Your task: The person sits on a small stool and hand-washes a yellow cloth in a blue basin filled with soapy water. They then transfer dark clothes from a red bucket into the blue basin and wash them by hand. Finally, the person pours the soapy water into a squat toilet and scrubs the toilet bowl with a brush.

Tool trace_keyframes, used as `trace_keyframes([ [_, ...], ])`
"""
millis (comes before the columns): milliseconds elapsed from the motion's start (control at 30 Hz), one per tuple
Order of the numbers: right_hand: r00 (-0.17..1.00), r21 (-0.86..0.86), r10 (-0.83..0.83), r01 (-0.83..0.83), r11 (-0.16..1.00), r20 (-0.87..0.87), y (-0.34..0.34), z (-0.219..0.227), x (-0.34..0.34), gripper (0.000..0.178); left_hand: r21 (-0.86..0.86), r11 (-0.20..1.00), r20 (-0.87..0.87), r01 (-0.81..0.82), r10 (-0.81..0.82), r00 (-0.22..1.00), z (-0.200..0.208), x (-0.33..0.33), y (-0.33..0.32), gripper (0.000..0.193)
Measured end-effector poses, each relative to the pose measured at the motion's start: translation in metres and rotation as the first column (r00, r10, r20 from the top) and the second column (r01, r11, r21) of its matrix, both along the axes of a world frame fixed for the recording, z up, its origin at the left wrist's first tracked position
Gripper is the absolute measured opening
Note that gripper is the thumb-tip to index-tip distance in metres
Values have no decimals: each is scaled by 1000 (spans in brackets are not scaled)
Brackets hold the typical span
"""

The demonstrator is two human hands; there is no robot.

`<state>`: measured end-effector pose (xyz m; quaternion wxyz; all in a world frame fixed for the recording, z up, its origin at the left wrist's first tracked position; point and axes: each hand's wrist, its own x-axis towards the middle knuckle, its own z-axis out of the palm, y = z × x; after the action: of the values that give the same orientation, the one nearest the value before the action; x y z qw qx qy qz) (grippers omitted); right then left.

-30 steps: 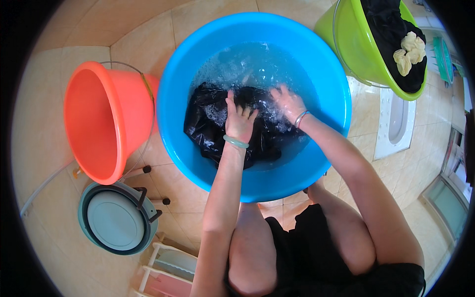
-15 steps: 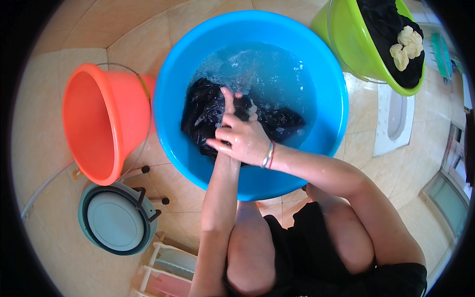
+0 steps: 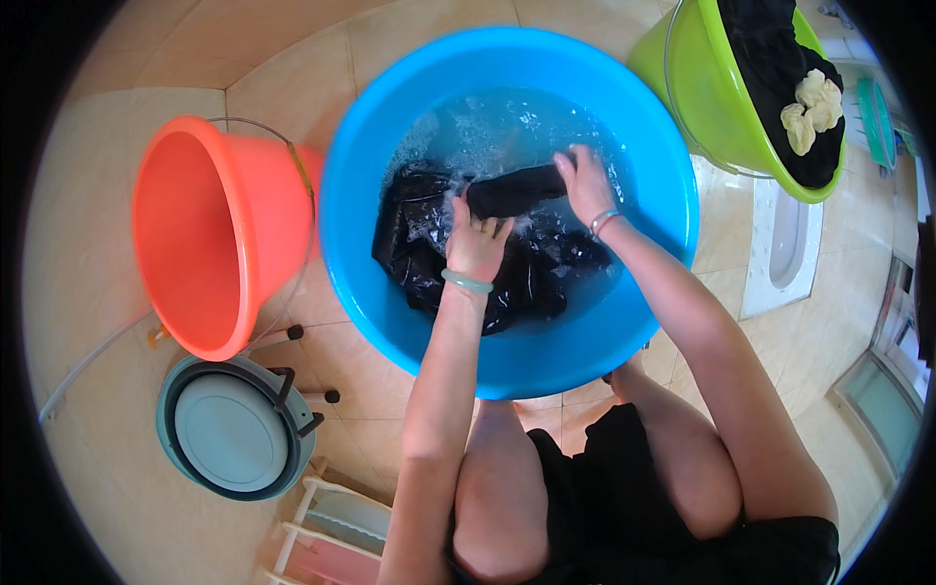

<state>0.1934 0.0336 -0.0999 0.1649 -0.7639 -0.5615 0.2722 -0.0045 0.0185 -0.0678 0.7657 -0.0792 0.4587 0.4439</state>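
Observation:
A large blue basin [image 3: 347,292] holds bluish, sudsy water with soaked black clothing [image 3: 419,263] in it. My right hand [image 3: 589,187] pinches the right end of a raised black piece of cloth [image 3: 522,191], whose kind I cannot make out. That stretch of cloth hangs just over the water between my two hands. Palm up, my left hand [image 3: 476,246] is at the cloth's left end, its fingers apart and its thumb against the fabric. A pale green bangle [image 3: 467,281] circles my left wrist.
On the left an orange bucket [image 3: 278,195] is tipped over beside a grey-green folding basin [image 3: 231,432]. At the far right leans a lime-green bucket [image 3: 690,88] with black cloth and cream-coloured fabric pieces [image 3: 812,109]. A white squat toilet [image 3: 783,244] lies behind it.
My hands were together over the left forearm; now they are apart. The right has moved right and taken hold of black cloth, lifting it. The left has turned palm up, its bangle now showing.

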Motion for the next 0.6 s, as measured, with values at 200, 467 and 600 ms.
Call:
trace_keyframes([
  [200, 993, 43, 115, -117, 992, 41, -30, -13, -8, 22, -25, 993, -74, 118, -119, 990, 1, 13, 0, 46],
  [467, 702, 334, 535, -420, 844, -470, -60, 144, -108, 13, 102, 984, 299, 147, -171, 939, 28, -12, 7, 29],
  [600, 821, 359, 490, -381, 852, -292, -51, 150, -112, 21, 173, 976, 356, 135, -190, 915, 35, -7, -1, 28],
])
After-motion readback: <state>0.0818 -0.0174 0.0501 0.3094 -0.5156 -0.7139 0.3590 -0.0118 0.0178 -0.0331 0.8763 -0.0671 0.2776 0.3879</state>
